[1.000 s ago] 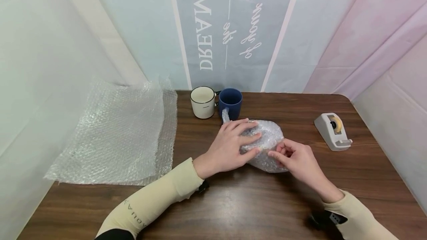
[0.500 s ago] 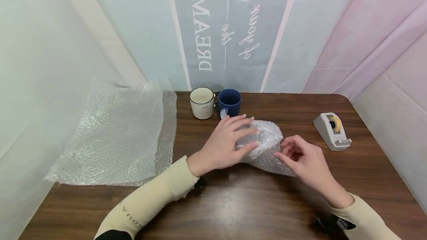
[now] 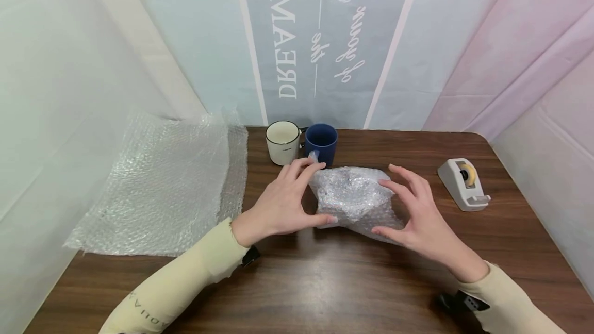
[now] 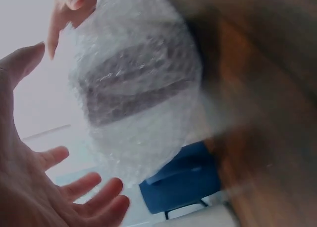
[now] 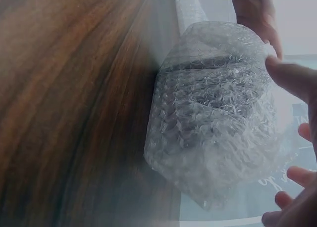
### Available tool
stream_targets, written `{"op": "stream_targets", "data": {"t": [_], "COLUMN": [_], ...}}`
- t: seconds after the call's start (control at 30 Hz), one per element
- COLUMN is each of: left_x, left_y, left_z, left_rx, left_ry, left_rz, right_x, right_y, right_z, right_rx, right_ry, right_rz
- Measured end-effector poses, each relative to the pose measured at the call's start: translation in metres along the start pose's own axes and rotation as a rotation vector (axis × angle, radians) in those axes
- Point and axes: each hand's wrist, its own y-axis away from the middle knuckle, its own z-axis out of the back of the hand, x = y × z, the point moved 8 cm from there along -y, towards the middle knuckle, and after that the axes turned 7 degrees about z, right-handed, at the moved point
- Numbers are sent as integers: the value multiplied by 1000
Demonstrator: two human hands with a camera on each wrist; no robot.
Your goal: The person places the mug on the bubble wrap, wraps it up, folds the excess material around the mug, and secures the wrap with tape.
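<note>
A bubble-wrapped bundle (image 3: 355,195) lies on the table between my two hands. Dark bands show through its plastic (image 4: 138,88), but what is inside cannot be made out. My left hand (image 3: 278,205) is spread at the bundle's left side, thumb near its front edge; in the left wrist view the fingers stand apart from the wrap. On the other side my right hand (image 3: 424,220) curves round the right end with fingers spread. Its thumb overlaps the wrap's edge (image 5: 213,108) in the right wrist view; whether it touches, I cannot tell. Neither hand grips anything.
Flat bubble wrap sheets (image 3: 167,189) lie on the left of the wooden table (image 3: 306,287). A white mug (image 3: 282,144) and a blue mug (image 3: 321,140) stand behind the bundle. At the right sits a tape dispenser (image 3: 464,184). Fabric walls surround the table.
My left hand has come off the top of the bundle and moved left to its side. My right hand has let go of the wrap's edge and spread its fingers.
</note>
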Motion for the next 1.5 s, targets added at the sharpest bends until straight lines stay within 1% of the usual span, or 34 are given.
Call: {"op": "stream_targets", "data": {"t": [0.07, 0.13, 0.2, 0.27, 0.43, 0.63, 0.93, 1.13, 1.3, 1.5], "left_x": [3, 5, 5, 5, 4, -1, -13, -24, -25, -25], "left_y": [4, 7, 8, 7, 3, -1, -15, -25, -35, -50], "left_z": [-5, -9, -12, -15, -18, -20, -26, -30, -39, -52], "left_rx": [14, 18, 11, -4, -39, -50, -14, 1, 20, 22], "left_ry": [16, 44, 62, 68, 96, 130, 194, 237, 267, 272], "left_rz": [17, 17, 4, -18, -67, -104, -123, -160, -165, -144], "right_x": [-2, -3, -4, -4, -5, -5, -6, -9, -11, -18], "right_y": [-3, -5, -8, -10, -13, -12, -7, -4, -5, -6], "right_z": [-7, -13, -19, -22, -23, -18, -7, 0, 5, 12], "right_rx": [54, 100, 132, 142, 113, 81, 42, 14, -20, -49], "right_ry": [-1, 4, 17, 26, 40, 38, 66, 77, 90, 127], "right_rz": [2, 4, 13, 27, 63, 70, 64, 60, 74, 73]}}
